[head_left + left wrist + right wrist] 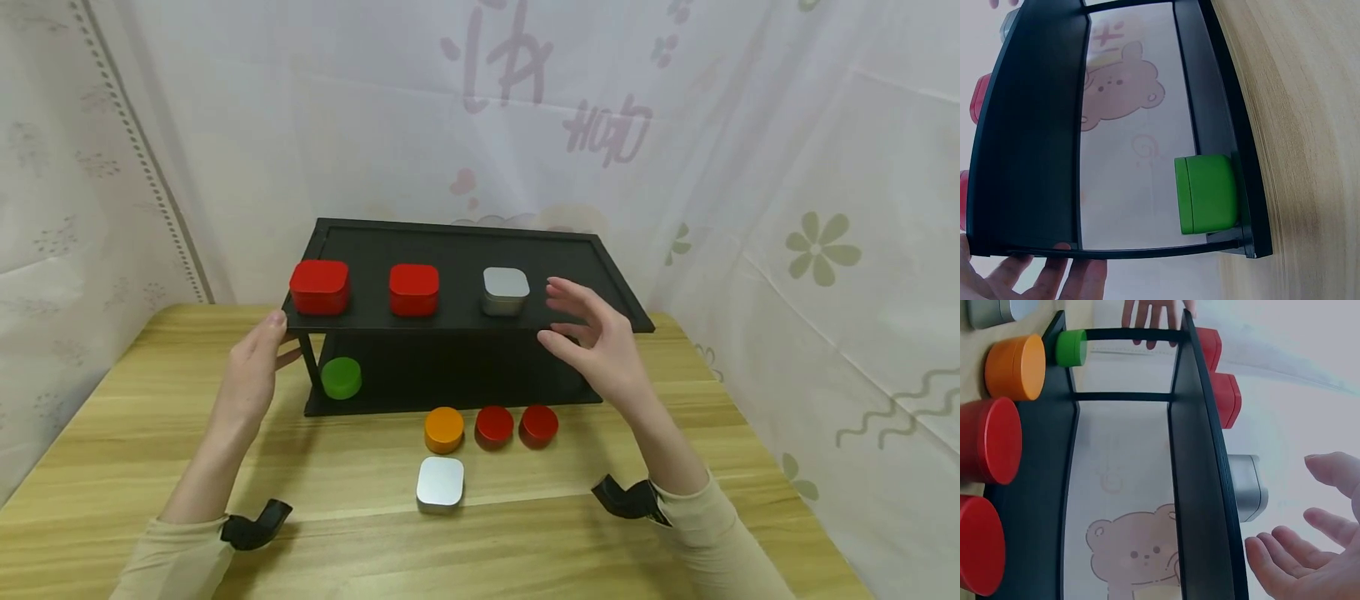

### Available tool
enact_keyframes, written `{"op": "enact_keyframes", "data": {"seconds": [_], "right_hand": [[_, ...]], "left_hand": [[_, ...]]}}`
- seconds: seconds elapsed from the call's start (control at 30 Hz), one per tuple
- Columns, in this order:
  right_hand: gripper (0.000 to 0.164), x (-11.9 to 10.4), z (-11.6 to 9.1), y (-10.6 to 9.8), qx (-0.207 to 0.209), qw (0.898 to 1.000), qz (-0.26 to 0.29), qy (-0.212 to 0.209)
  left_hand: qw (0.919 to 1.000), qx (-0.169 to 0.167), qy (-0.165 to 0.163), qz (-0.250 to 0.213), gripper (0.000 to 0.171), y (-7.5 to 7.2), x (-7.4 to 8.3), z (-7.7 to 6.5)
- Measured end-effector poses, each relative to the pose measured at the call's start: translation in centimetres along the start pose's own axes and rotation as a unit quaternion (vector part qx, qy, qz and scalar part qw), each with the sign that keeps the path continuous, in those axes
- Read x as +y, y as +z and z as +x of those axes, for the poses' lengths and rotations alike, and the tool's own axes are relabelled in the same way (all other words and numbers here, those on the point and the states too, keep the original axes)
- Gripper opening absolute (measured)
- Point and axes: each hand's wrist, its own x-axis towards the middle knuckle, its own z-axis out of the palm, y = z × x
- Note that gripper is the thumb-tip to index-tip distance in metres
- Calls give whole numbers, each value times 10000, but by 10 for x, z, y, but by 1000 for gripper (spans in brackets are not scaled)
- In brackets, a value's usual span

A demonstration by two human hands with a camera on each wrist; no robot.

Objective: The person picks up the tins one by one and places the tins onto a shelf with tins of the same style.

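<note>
A black two-tier shelf [450, 250] stands on the table. My left hand [258, 362] holds the left end of its upper board, thumb at the front corner and fingers by the side edge. Along the board's front sit two red rounded-square tins [320, 287] [414, 291] and a silver tin [505, 292]. My right hand [600, 342] hovers just right of the silver tin, fingers spread, thumb and fingertips apart with nothing between them; the right wrist view shows a gap from the tin. A green round tin [341, 378] stands at the lower board's left end.
In front of the shelf on the wooden table [345, 542] stand an orange round tin [444, 430], two red round tins [494, 427] [538, 426] and, nearer me, a silver square tin [440, 484]. A patterned white cloth [375, 125] hangs behind and at both sides.
</note>
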Motion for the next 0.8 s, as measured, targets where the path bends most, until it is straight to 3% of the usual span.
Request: {"op": "enact_keyframes", "data": {"seconds": [0.8], "right_hand": [[62,14,-51,33,-358,9989,276,125]], "left_hand": [[10000,28,-55,23,69,0,0,0]]}}
